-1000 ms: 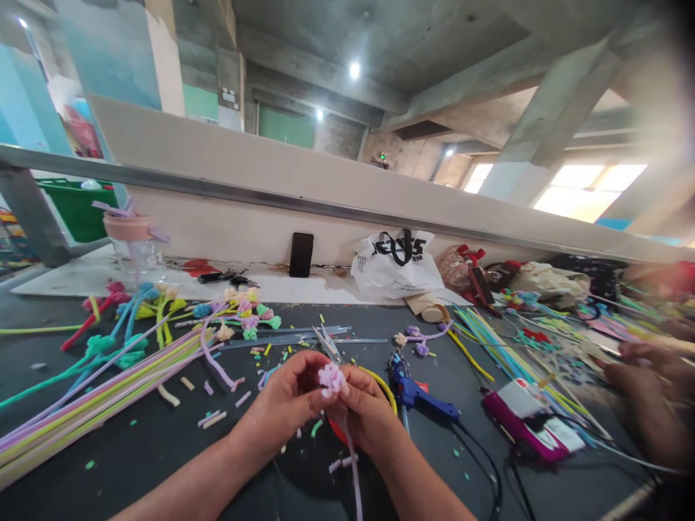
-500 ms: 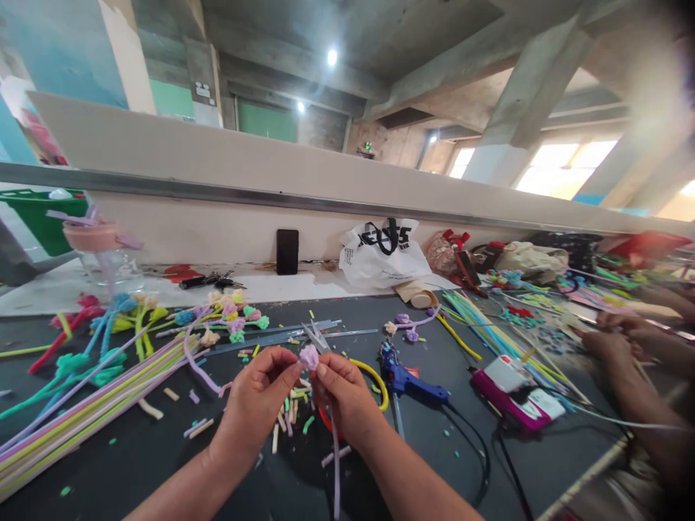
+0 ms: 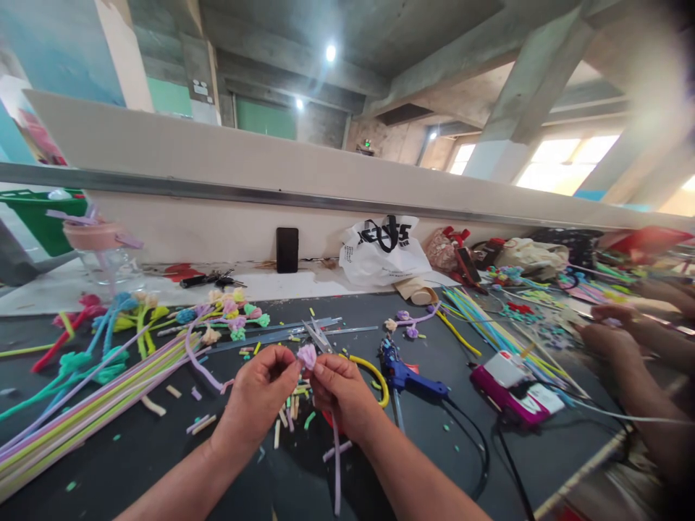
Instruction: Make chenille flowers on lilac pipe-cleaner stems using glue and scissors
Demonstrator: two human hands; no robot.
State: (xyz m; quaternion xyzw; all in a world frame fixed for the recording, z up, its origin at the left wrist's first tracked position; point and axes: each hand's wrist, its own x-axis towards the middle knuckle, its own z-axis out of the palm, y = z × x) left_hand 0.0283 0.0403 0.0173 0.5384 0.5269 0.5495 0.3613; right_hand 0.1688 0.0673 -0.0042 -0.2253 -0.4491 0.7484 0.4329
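Observation:
A small lilac flower of fuzzy stem material is held up between my hands, its lilac stem hanging down toward me. My right hand pinches the flower just below its head. The fingertips of my left hand are pressed together at the flower's left side. Behind the flower lie scissors with open blades, their handles partly hidden by my hands. Short cut pieces are scattered beneath and between my hands. A yellow ring-like handle or stem curves beside my right hand.
Long fuzzy stems and finished flowers lie left. A blue glue gun with cable and a magenta-white device are right. Another person's hands work at far right. A phone leans against the partition.
The flower has shifted slightly left and turned a little in my fingers. My left fingertips have moved slightly along its side. The other person's hands at the right have moved slightly.

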